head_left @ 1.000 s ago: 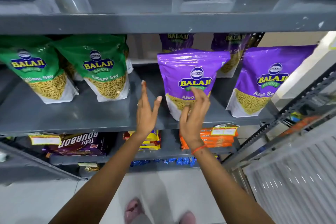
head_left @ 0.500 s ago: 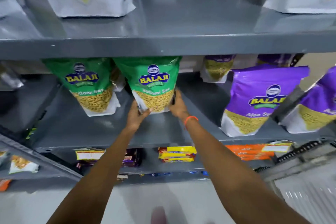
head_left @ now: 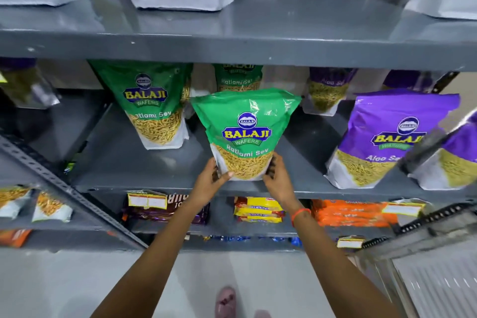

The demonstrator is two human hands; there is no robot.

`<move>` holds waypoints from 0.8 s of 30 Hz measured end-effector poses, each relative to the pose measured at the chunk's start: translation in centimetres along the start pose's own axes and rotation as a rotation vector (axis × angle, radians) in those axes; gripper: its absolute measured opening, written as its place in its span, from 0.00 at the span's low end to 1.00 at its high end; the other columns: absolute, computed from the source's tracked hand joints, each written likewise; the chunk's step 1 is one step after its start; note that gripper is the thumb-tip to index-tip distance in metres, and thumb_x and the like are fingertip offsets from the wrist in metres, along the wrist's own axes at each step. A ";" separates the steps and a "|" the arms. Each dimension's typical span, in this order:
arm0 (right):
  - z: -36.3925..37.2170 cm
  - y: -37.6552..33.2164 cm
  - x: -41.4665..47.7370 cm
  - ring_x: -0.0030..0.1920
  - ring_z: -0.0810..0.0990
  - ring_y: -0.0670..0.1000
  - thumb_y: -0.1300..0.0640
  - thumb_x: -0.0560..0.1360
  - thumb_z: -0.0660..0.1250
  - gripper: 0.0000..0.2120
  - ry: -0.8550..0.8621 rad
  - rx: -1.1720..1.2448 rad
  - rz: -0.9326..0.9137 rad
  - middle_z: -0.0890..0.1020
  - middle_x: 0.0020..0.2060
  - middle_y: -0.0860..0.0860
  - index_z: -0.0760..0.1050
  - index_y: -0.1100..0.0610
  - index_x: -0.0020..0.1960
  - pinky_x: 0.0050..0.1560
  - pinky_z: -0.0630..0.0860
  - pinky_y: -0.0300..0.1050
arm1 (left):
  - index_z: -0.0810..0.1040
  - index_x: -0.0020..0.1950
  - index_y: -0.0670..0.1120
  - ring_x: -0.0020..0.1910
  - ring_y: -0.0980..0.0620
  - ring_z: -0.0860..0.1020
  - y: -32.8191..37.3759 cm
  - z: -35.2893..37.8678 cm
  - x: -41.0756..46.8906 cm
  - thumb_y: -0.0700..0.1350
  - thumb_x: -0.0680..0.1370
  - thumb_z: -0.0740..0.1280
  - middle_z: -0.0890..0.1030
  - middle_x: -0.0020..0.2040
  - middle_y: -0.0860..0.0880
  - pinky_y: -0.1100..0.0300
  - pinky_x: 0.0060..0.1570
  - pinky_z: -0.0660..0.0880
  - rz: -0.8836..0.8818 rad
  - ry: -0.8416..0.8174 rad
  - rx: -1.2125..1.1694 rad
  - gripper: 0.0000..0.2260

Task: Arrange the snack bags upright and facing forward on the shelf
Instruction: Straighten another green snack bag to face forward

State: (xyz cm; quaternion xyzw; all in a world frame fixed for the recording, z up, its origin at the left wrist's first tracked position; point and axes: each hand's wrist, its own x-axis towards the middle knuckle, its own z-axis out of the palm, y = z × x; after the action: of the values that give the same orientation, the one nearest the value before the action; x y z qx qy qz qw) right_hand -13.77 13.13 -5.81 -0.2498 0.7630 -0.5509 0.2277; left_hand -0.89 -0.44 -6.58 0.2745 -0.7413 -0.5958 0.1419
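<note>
Hands on the bag, both of them: the left hand (head_left: 209, 180) grips the lower left corner of the green Ratlami Sev bag (head_left: 245, 131), thumb across its clear window, and the right hand (head_left: 277, 181) clasps the lower right corner, fingers curled round the edge. That bag stands upright, label facing forward, at the very front lip of the grey middle shelf (head_left: 154, 183), base right at the edge. Just to its left and further back, a second green bag (head_left: 152, 103) stands upright too, label forward; a third green bag (head_left: 238, 77) peeks out behind, mostly hidden by the shelf above. Off to the right, well apart from the hands, a purple Aloo Sev bag (head_left: 387, 137) leans slightly, front showing. An orange band (head_left: 300, 215) circles the right wrist. Below, yellow biscuit packs (head_left: 258, 210) and orange packs (head_left: 351, 213) lie flat on the lower shelf.
</note>
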 end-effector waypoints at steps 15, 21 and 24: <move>1.5 -3.4 -6.8 0.61 0.67 0.52 0.69 0.68 0.57 0.23 0.445 -0.101 -0.369 0.71 0.58 0.58 0.67 0.58 0.63 0.63 0.66 0.44 | 0.42 0.75 0.50 0.74 0.58 0.43 1.8 -0.7 -4.2 0.56 0.71 0.68 0.45 0.78 0.51 0.54 0.73 0.44 0.227 0.311 0.357 0.44; 8.6 -8.3 -6.4 0.64 0.68 0.50 0.69 0.69 0.54 0.24 0.064 -0.181 -0.599 0.71 0.62 0.58 0.65 0.59 0.64 0.70 0.62 0.40 | 0.40 0.74 0.50 0.76 0.53 0.46 3.1 -5.5 -3.5 0.61 0.72 0.61 0.46 0.76 0.52 0.54 0.75 0.47 0.318 0.509 0.308 0.41; 13.3 -9.4 -4.2 0.68 0.66 0.55 0.68 0.71 0.54 0.25 -0.075 -0.213 -0.490 0.68 0.67 0.59 0.61 0.60 0.68 0.72 0.61 0.46 | 0.42 0.74 0.47 0.76 0.55 0.46 2.1 -9.6 -2.6 0.62 0.70 0.65 0.47 0.75 0.55 0.54 0.75 0.47 0.241 0.574 0.062 0.44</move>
State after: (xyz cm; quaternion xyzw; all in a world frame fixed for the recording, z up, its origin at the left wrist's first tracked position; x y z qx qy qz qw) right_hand -1.03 3.59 -0.43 -0.4699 0.7243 -0.4968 0.0880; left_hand 5.85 -6.42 -1.87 0.3457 -0.7159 -0.4501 0.4068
